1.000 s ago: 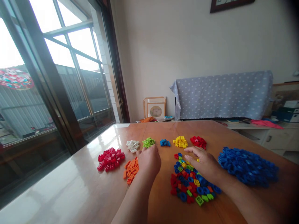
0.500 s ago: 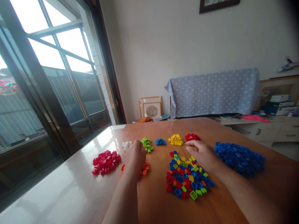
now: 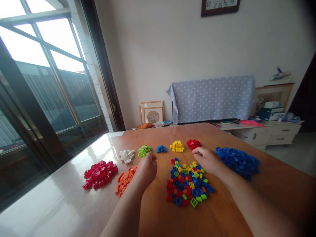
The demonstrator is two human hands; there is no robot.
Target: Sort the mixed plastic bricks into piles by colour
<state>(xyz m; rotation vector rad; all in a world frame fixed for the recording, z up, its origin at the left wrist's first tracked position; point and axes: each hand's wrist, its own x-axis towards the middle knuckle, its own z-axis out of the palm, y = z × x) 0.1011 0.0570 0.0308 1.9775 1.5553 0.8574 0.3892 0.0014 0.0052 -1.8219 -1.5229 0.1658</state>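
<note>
My left hand [image 3: 148,167] is closed, fingers curled in, above the table between the lime green brick pile [image 3: 144,151] and the orange brick pile [image 3: 126,179]. Whatever it may hold is hidden. My right hand [image 3: 206,158] reaches in from the right, its fingers bent close together just in front of the red brick pile [image 3: 194,144]. I cannot make out anything in them. Between my forearms lies a mixed heap of toy building bricks [image 3: 187,185] in red, blue, yellow, green and orange.
Single-colour piles stand around the wooden table [image 3: 158,210]: dark pink-red bricks [image 3: 100,174], white bricks [image 3: 126,155], blue bricks [image 3: 161,149], yellow bricks [image 3: 177,146] and a large blue pile [image 3: 237,161] at right. A cloth-draped object [image 3: 212,100] stands beyond the far edge.
My left hand has drawn back and right from beside the white and green piles, uncovering them. My right hand has come closer to the red pile, its fingers nearer together. The view has turned right.
</note>
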